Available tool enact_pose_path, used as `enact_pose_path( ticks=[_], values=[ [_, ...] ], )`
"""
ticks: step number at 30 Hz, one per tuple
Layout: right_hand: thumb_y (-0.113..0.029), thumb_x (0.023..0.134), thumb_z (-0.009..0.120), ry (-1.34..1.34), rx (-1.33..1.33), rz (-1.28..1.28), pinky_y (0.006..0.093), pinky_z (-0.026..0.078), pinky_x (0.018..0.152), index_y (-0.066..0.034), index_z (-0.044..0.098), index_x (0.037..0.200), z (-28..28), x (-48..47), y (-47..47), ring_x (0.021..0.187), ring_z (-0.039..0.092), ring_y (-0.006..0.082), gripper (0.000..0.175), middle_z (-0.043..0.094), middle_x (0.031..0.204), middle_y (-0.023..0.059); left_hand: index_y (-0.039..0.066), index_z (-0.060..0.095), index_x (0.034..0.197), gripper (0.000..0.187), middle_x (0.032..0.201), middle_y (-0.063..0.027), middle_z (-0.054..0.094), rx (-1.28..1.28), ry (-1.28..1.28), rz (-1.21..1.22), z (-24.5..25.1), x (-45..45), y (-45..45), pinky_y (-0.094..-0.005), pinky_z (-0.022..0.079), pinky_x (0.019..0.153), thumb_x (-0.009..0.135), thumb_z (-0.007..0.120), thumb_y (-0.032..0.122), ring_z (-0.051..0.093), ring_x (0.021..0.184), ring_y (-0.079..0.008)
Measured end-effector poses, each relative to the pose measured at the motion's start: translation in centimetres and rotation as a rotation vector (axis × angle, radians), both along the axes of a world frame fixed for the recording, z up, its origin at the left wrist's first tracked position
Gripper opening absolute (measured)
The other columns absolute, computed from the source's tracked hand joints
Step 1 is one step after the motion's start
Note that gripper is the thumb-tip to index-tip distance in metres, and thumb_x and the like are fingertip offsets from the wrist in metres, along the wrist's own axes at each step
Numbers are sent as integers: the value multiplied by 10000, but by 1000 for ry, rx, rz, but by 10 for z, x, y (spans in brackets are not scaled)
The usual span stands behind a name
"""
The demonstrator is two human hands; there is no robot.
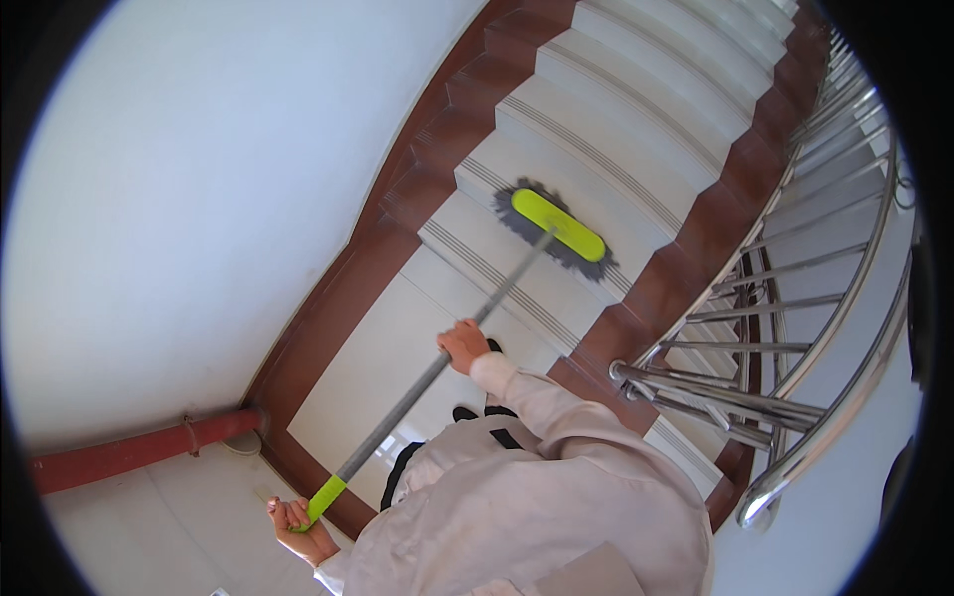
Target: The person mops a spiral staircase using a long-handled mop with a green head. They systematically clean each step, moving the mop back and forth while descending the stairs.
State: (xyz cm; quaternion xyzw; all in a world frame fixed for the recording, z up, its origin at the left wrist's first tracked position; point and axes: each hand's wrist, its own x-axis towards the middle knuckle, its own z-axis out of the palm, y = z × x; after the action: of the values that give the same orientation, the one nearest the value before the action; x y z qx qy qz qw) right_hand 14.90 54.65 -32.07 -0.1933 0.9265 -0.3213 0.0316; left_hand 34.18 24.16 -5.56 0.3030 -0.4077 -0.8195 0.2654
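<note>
A dust mop with a lime-green head [558, 225] and a grey fringe lies across the lower stairs, over a grooved step edge. Its grey pole [406, 406] slants down to the lower left. My right hand [463, 346] is wrapped around the middle of that pole. At the pole's end, the fingers of my left hand [297, 527] curl around the lime-green grip [326, 501]. Pale stair treads [589, 127] rise away from the landing [358, 380], where I stand. The tips of my dark shoes [466, 413] show beyond my light jacket.
Along the right runs a stainless-steel railing [790, 410] with bars and a curved handrail. A white wall [209, 186] with a red-brown skirting [328, 313] bounds the left. A red pipe [149, 447] stands in the landing's corner at lower left.
</note>
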Motion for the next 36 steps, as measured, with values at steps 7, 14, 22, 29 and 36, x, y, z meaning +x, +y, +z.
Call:
enact_pose_path(
  ticks=[7,14,22,29,36],
  values=[
    [6,656,597,74,-147,-92,393,359,848,-141,558,734,8,10,-10,842,544,262,172,615,738,32,49,516,940,45,535,41,266,-12,44,-27,5,11,1,-243,323,580,928,473,49,274,468,-80],
    [-61,633,663,30,-30,-302,409,353,873,-156,556,754,-14,105,60,848,547,261,187,607,744,23,63,515,979,81,529,41,282,88,-58,-240,-22,19,9,-255,352,599,914,468,47,305,456,-85],
    [-115,590,707,-8,77,-288,411,359,818,-156,560,669,-6,118,76,792,560,268,172,590,684,37,60,507,980,110,557,30,304,85,-96,-261,-14,15,27,-274,379,634,902,446,12,328,484,-93],
    [-42,657,600,47,48,-132,423,381,846,-121,601,702,-7,64,12,849,572,293,90,636,748,83,48,514,965,114,572,32,293,46,3,-163,-6,38,-7,-263,366,641,918,427,-8,307,497,-91],
    [-13,651,614,44,-42,-104,401,359,877,-125,587,757,-4,36,4,877,553,270,157,629,768,47,55,539,928,66,561,33,288,37,48,-173,-13,32,-12,-269,373,646,920,479,30,307,499,-99]
  ],
)
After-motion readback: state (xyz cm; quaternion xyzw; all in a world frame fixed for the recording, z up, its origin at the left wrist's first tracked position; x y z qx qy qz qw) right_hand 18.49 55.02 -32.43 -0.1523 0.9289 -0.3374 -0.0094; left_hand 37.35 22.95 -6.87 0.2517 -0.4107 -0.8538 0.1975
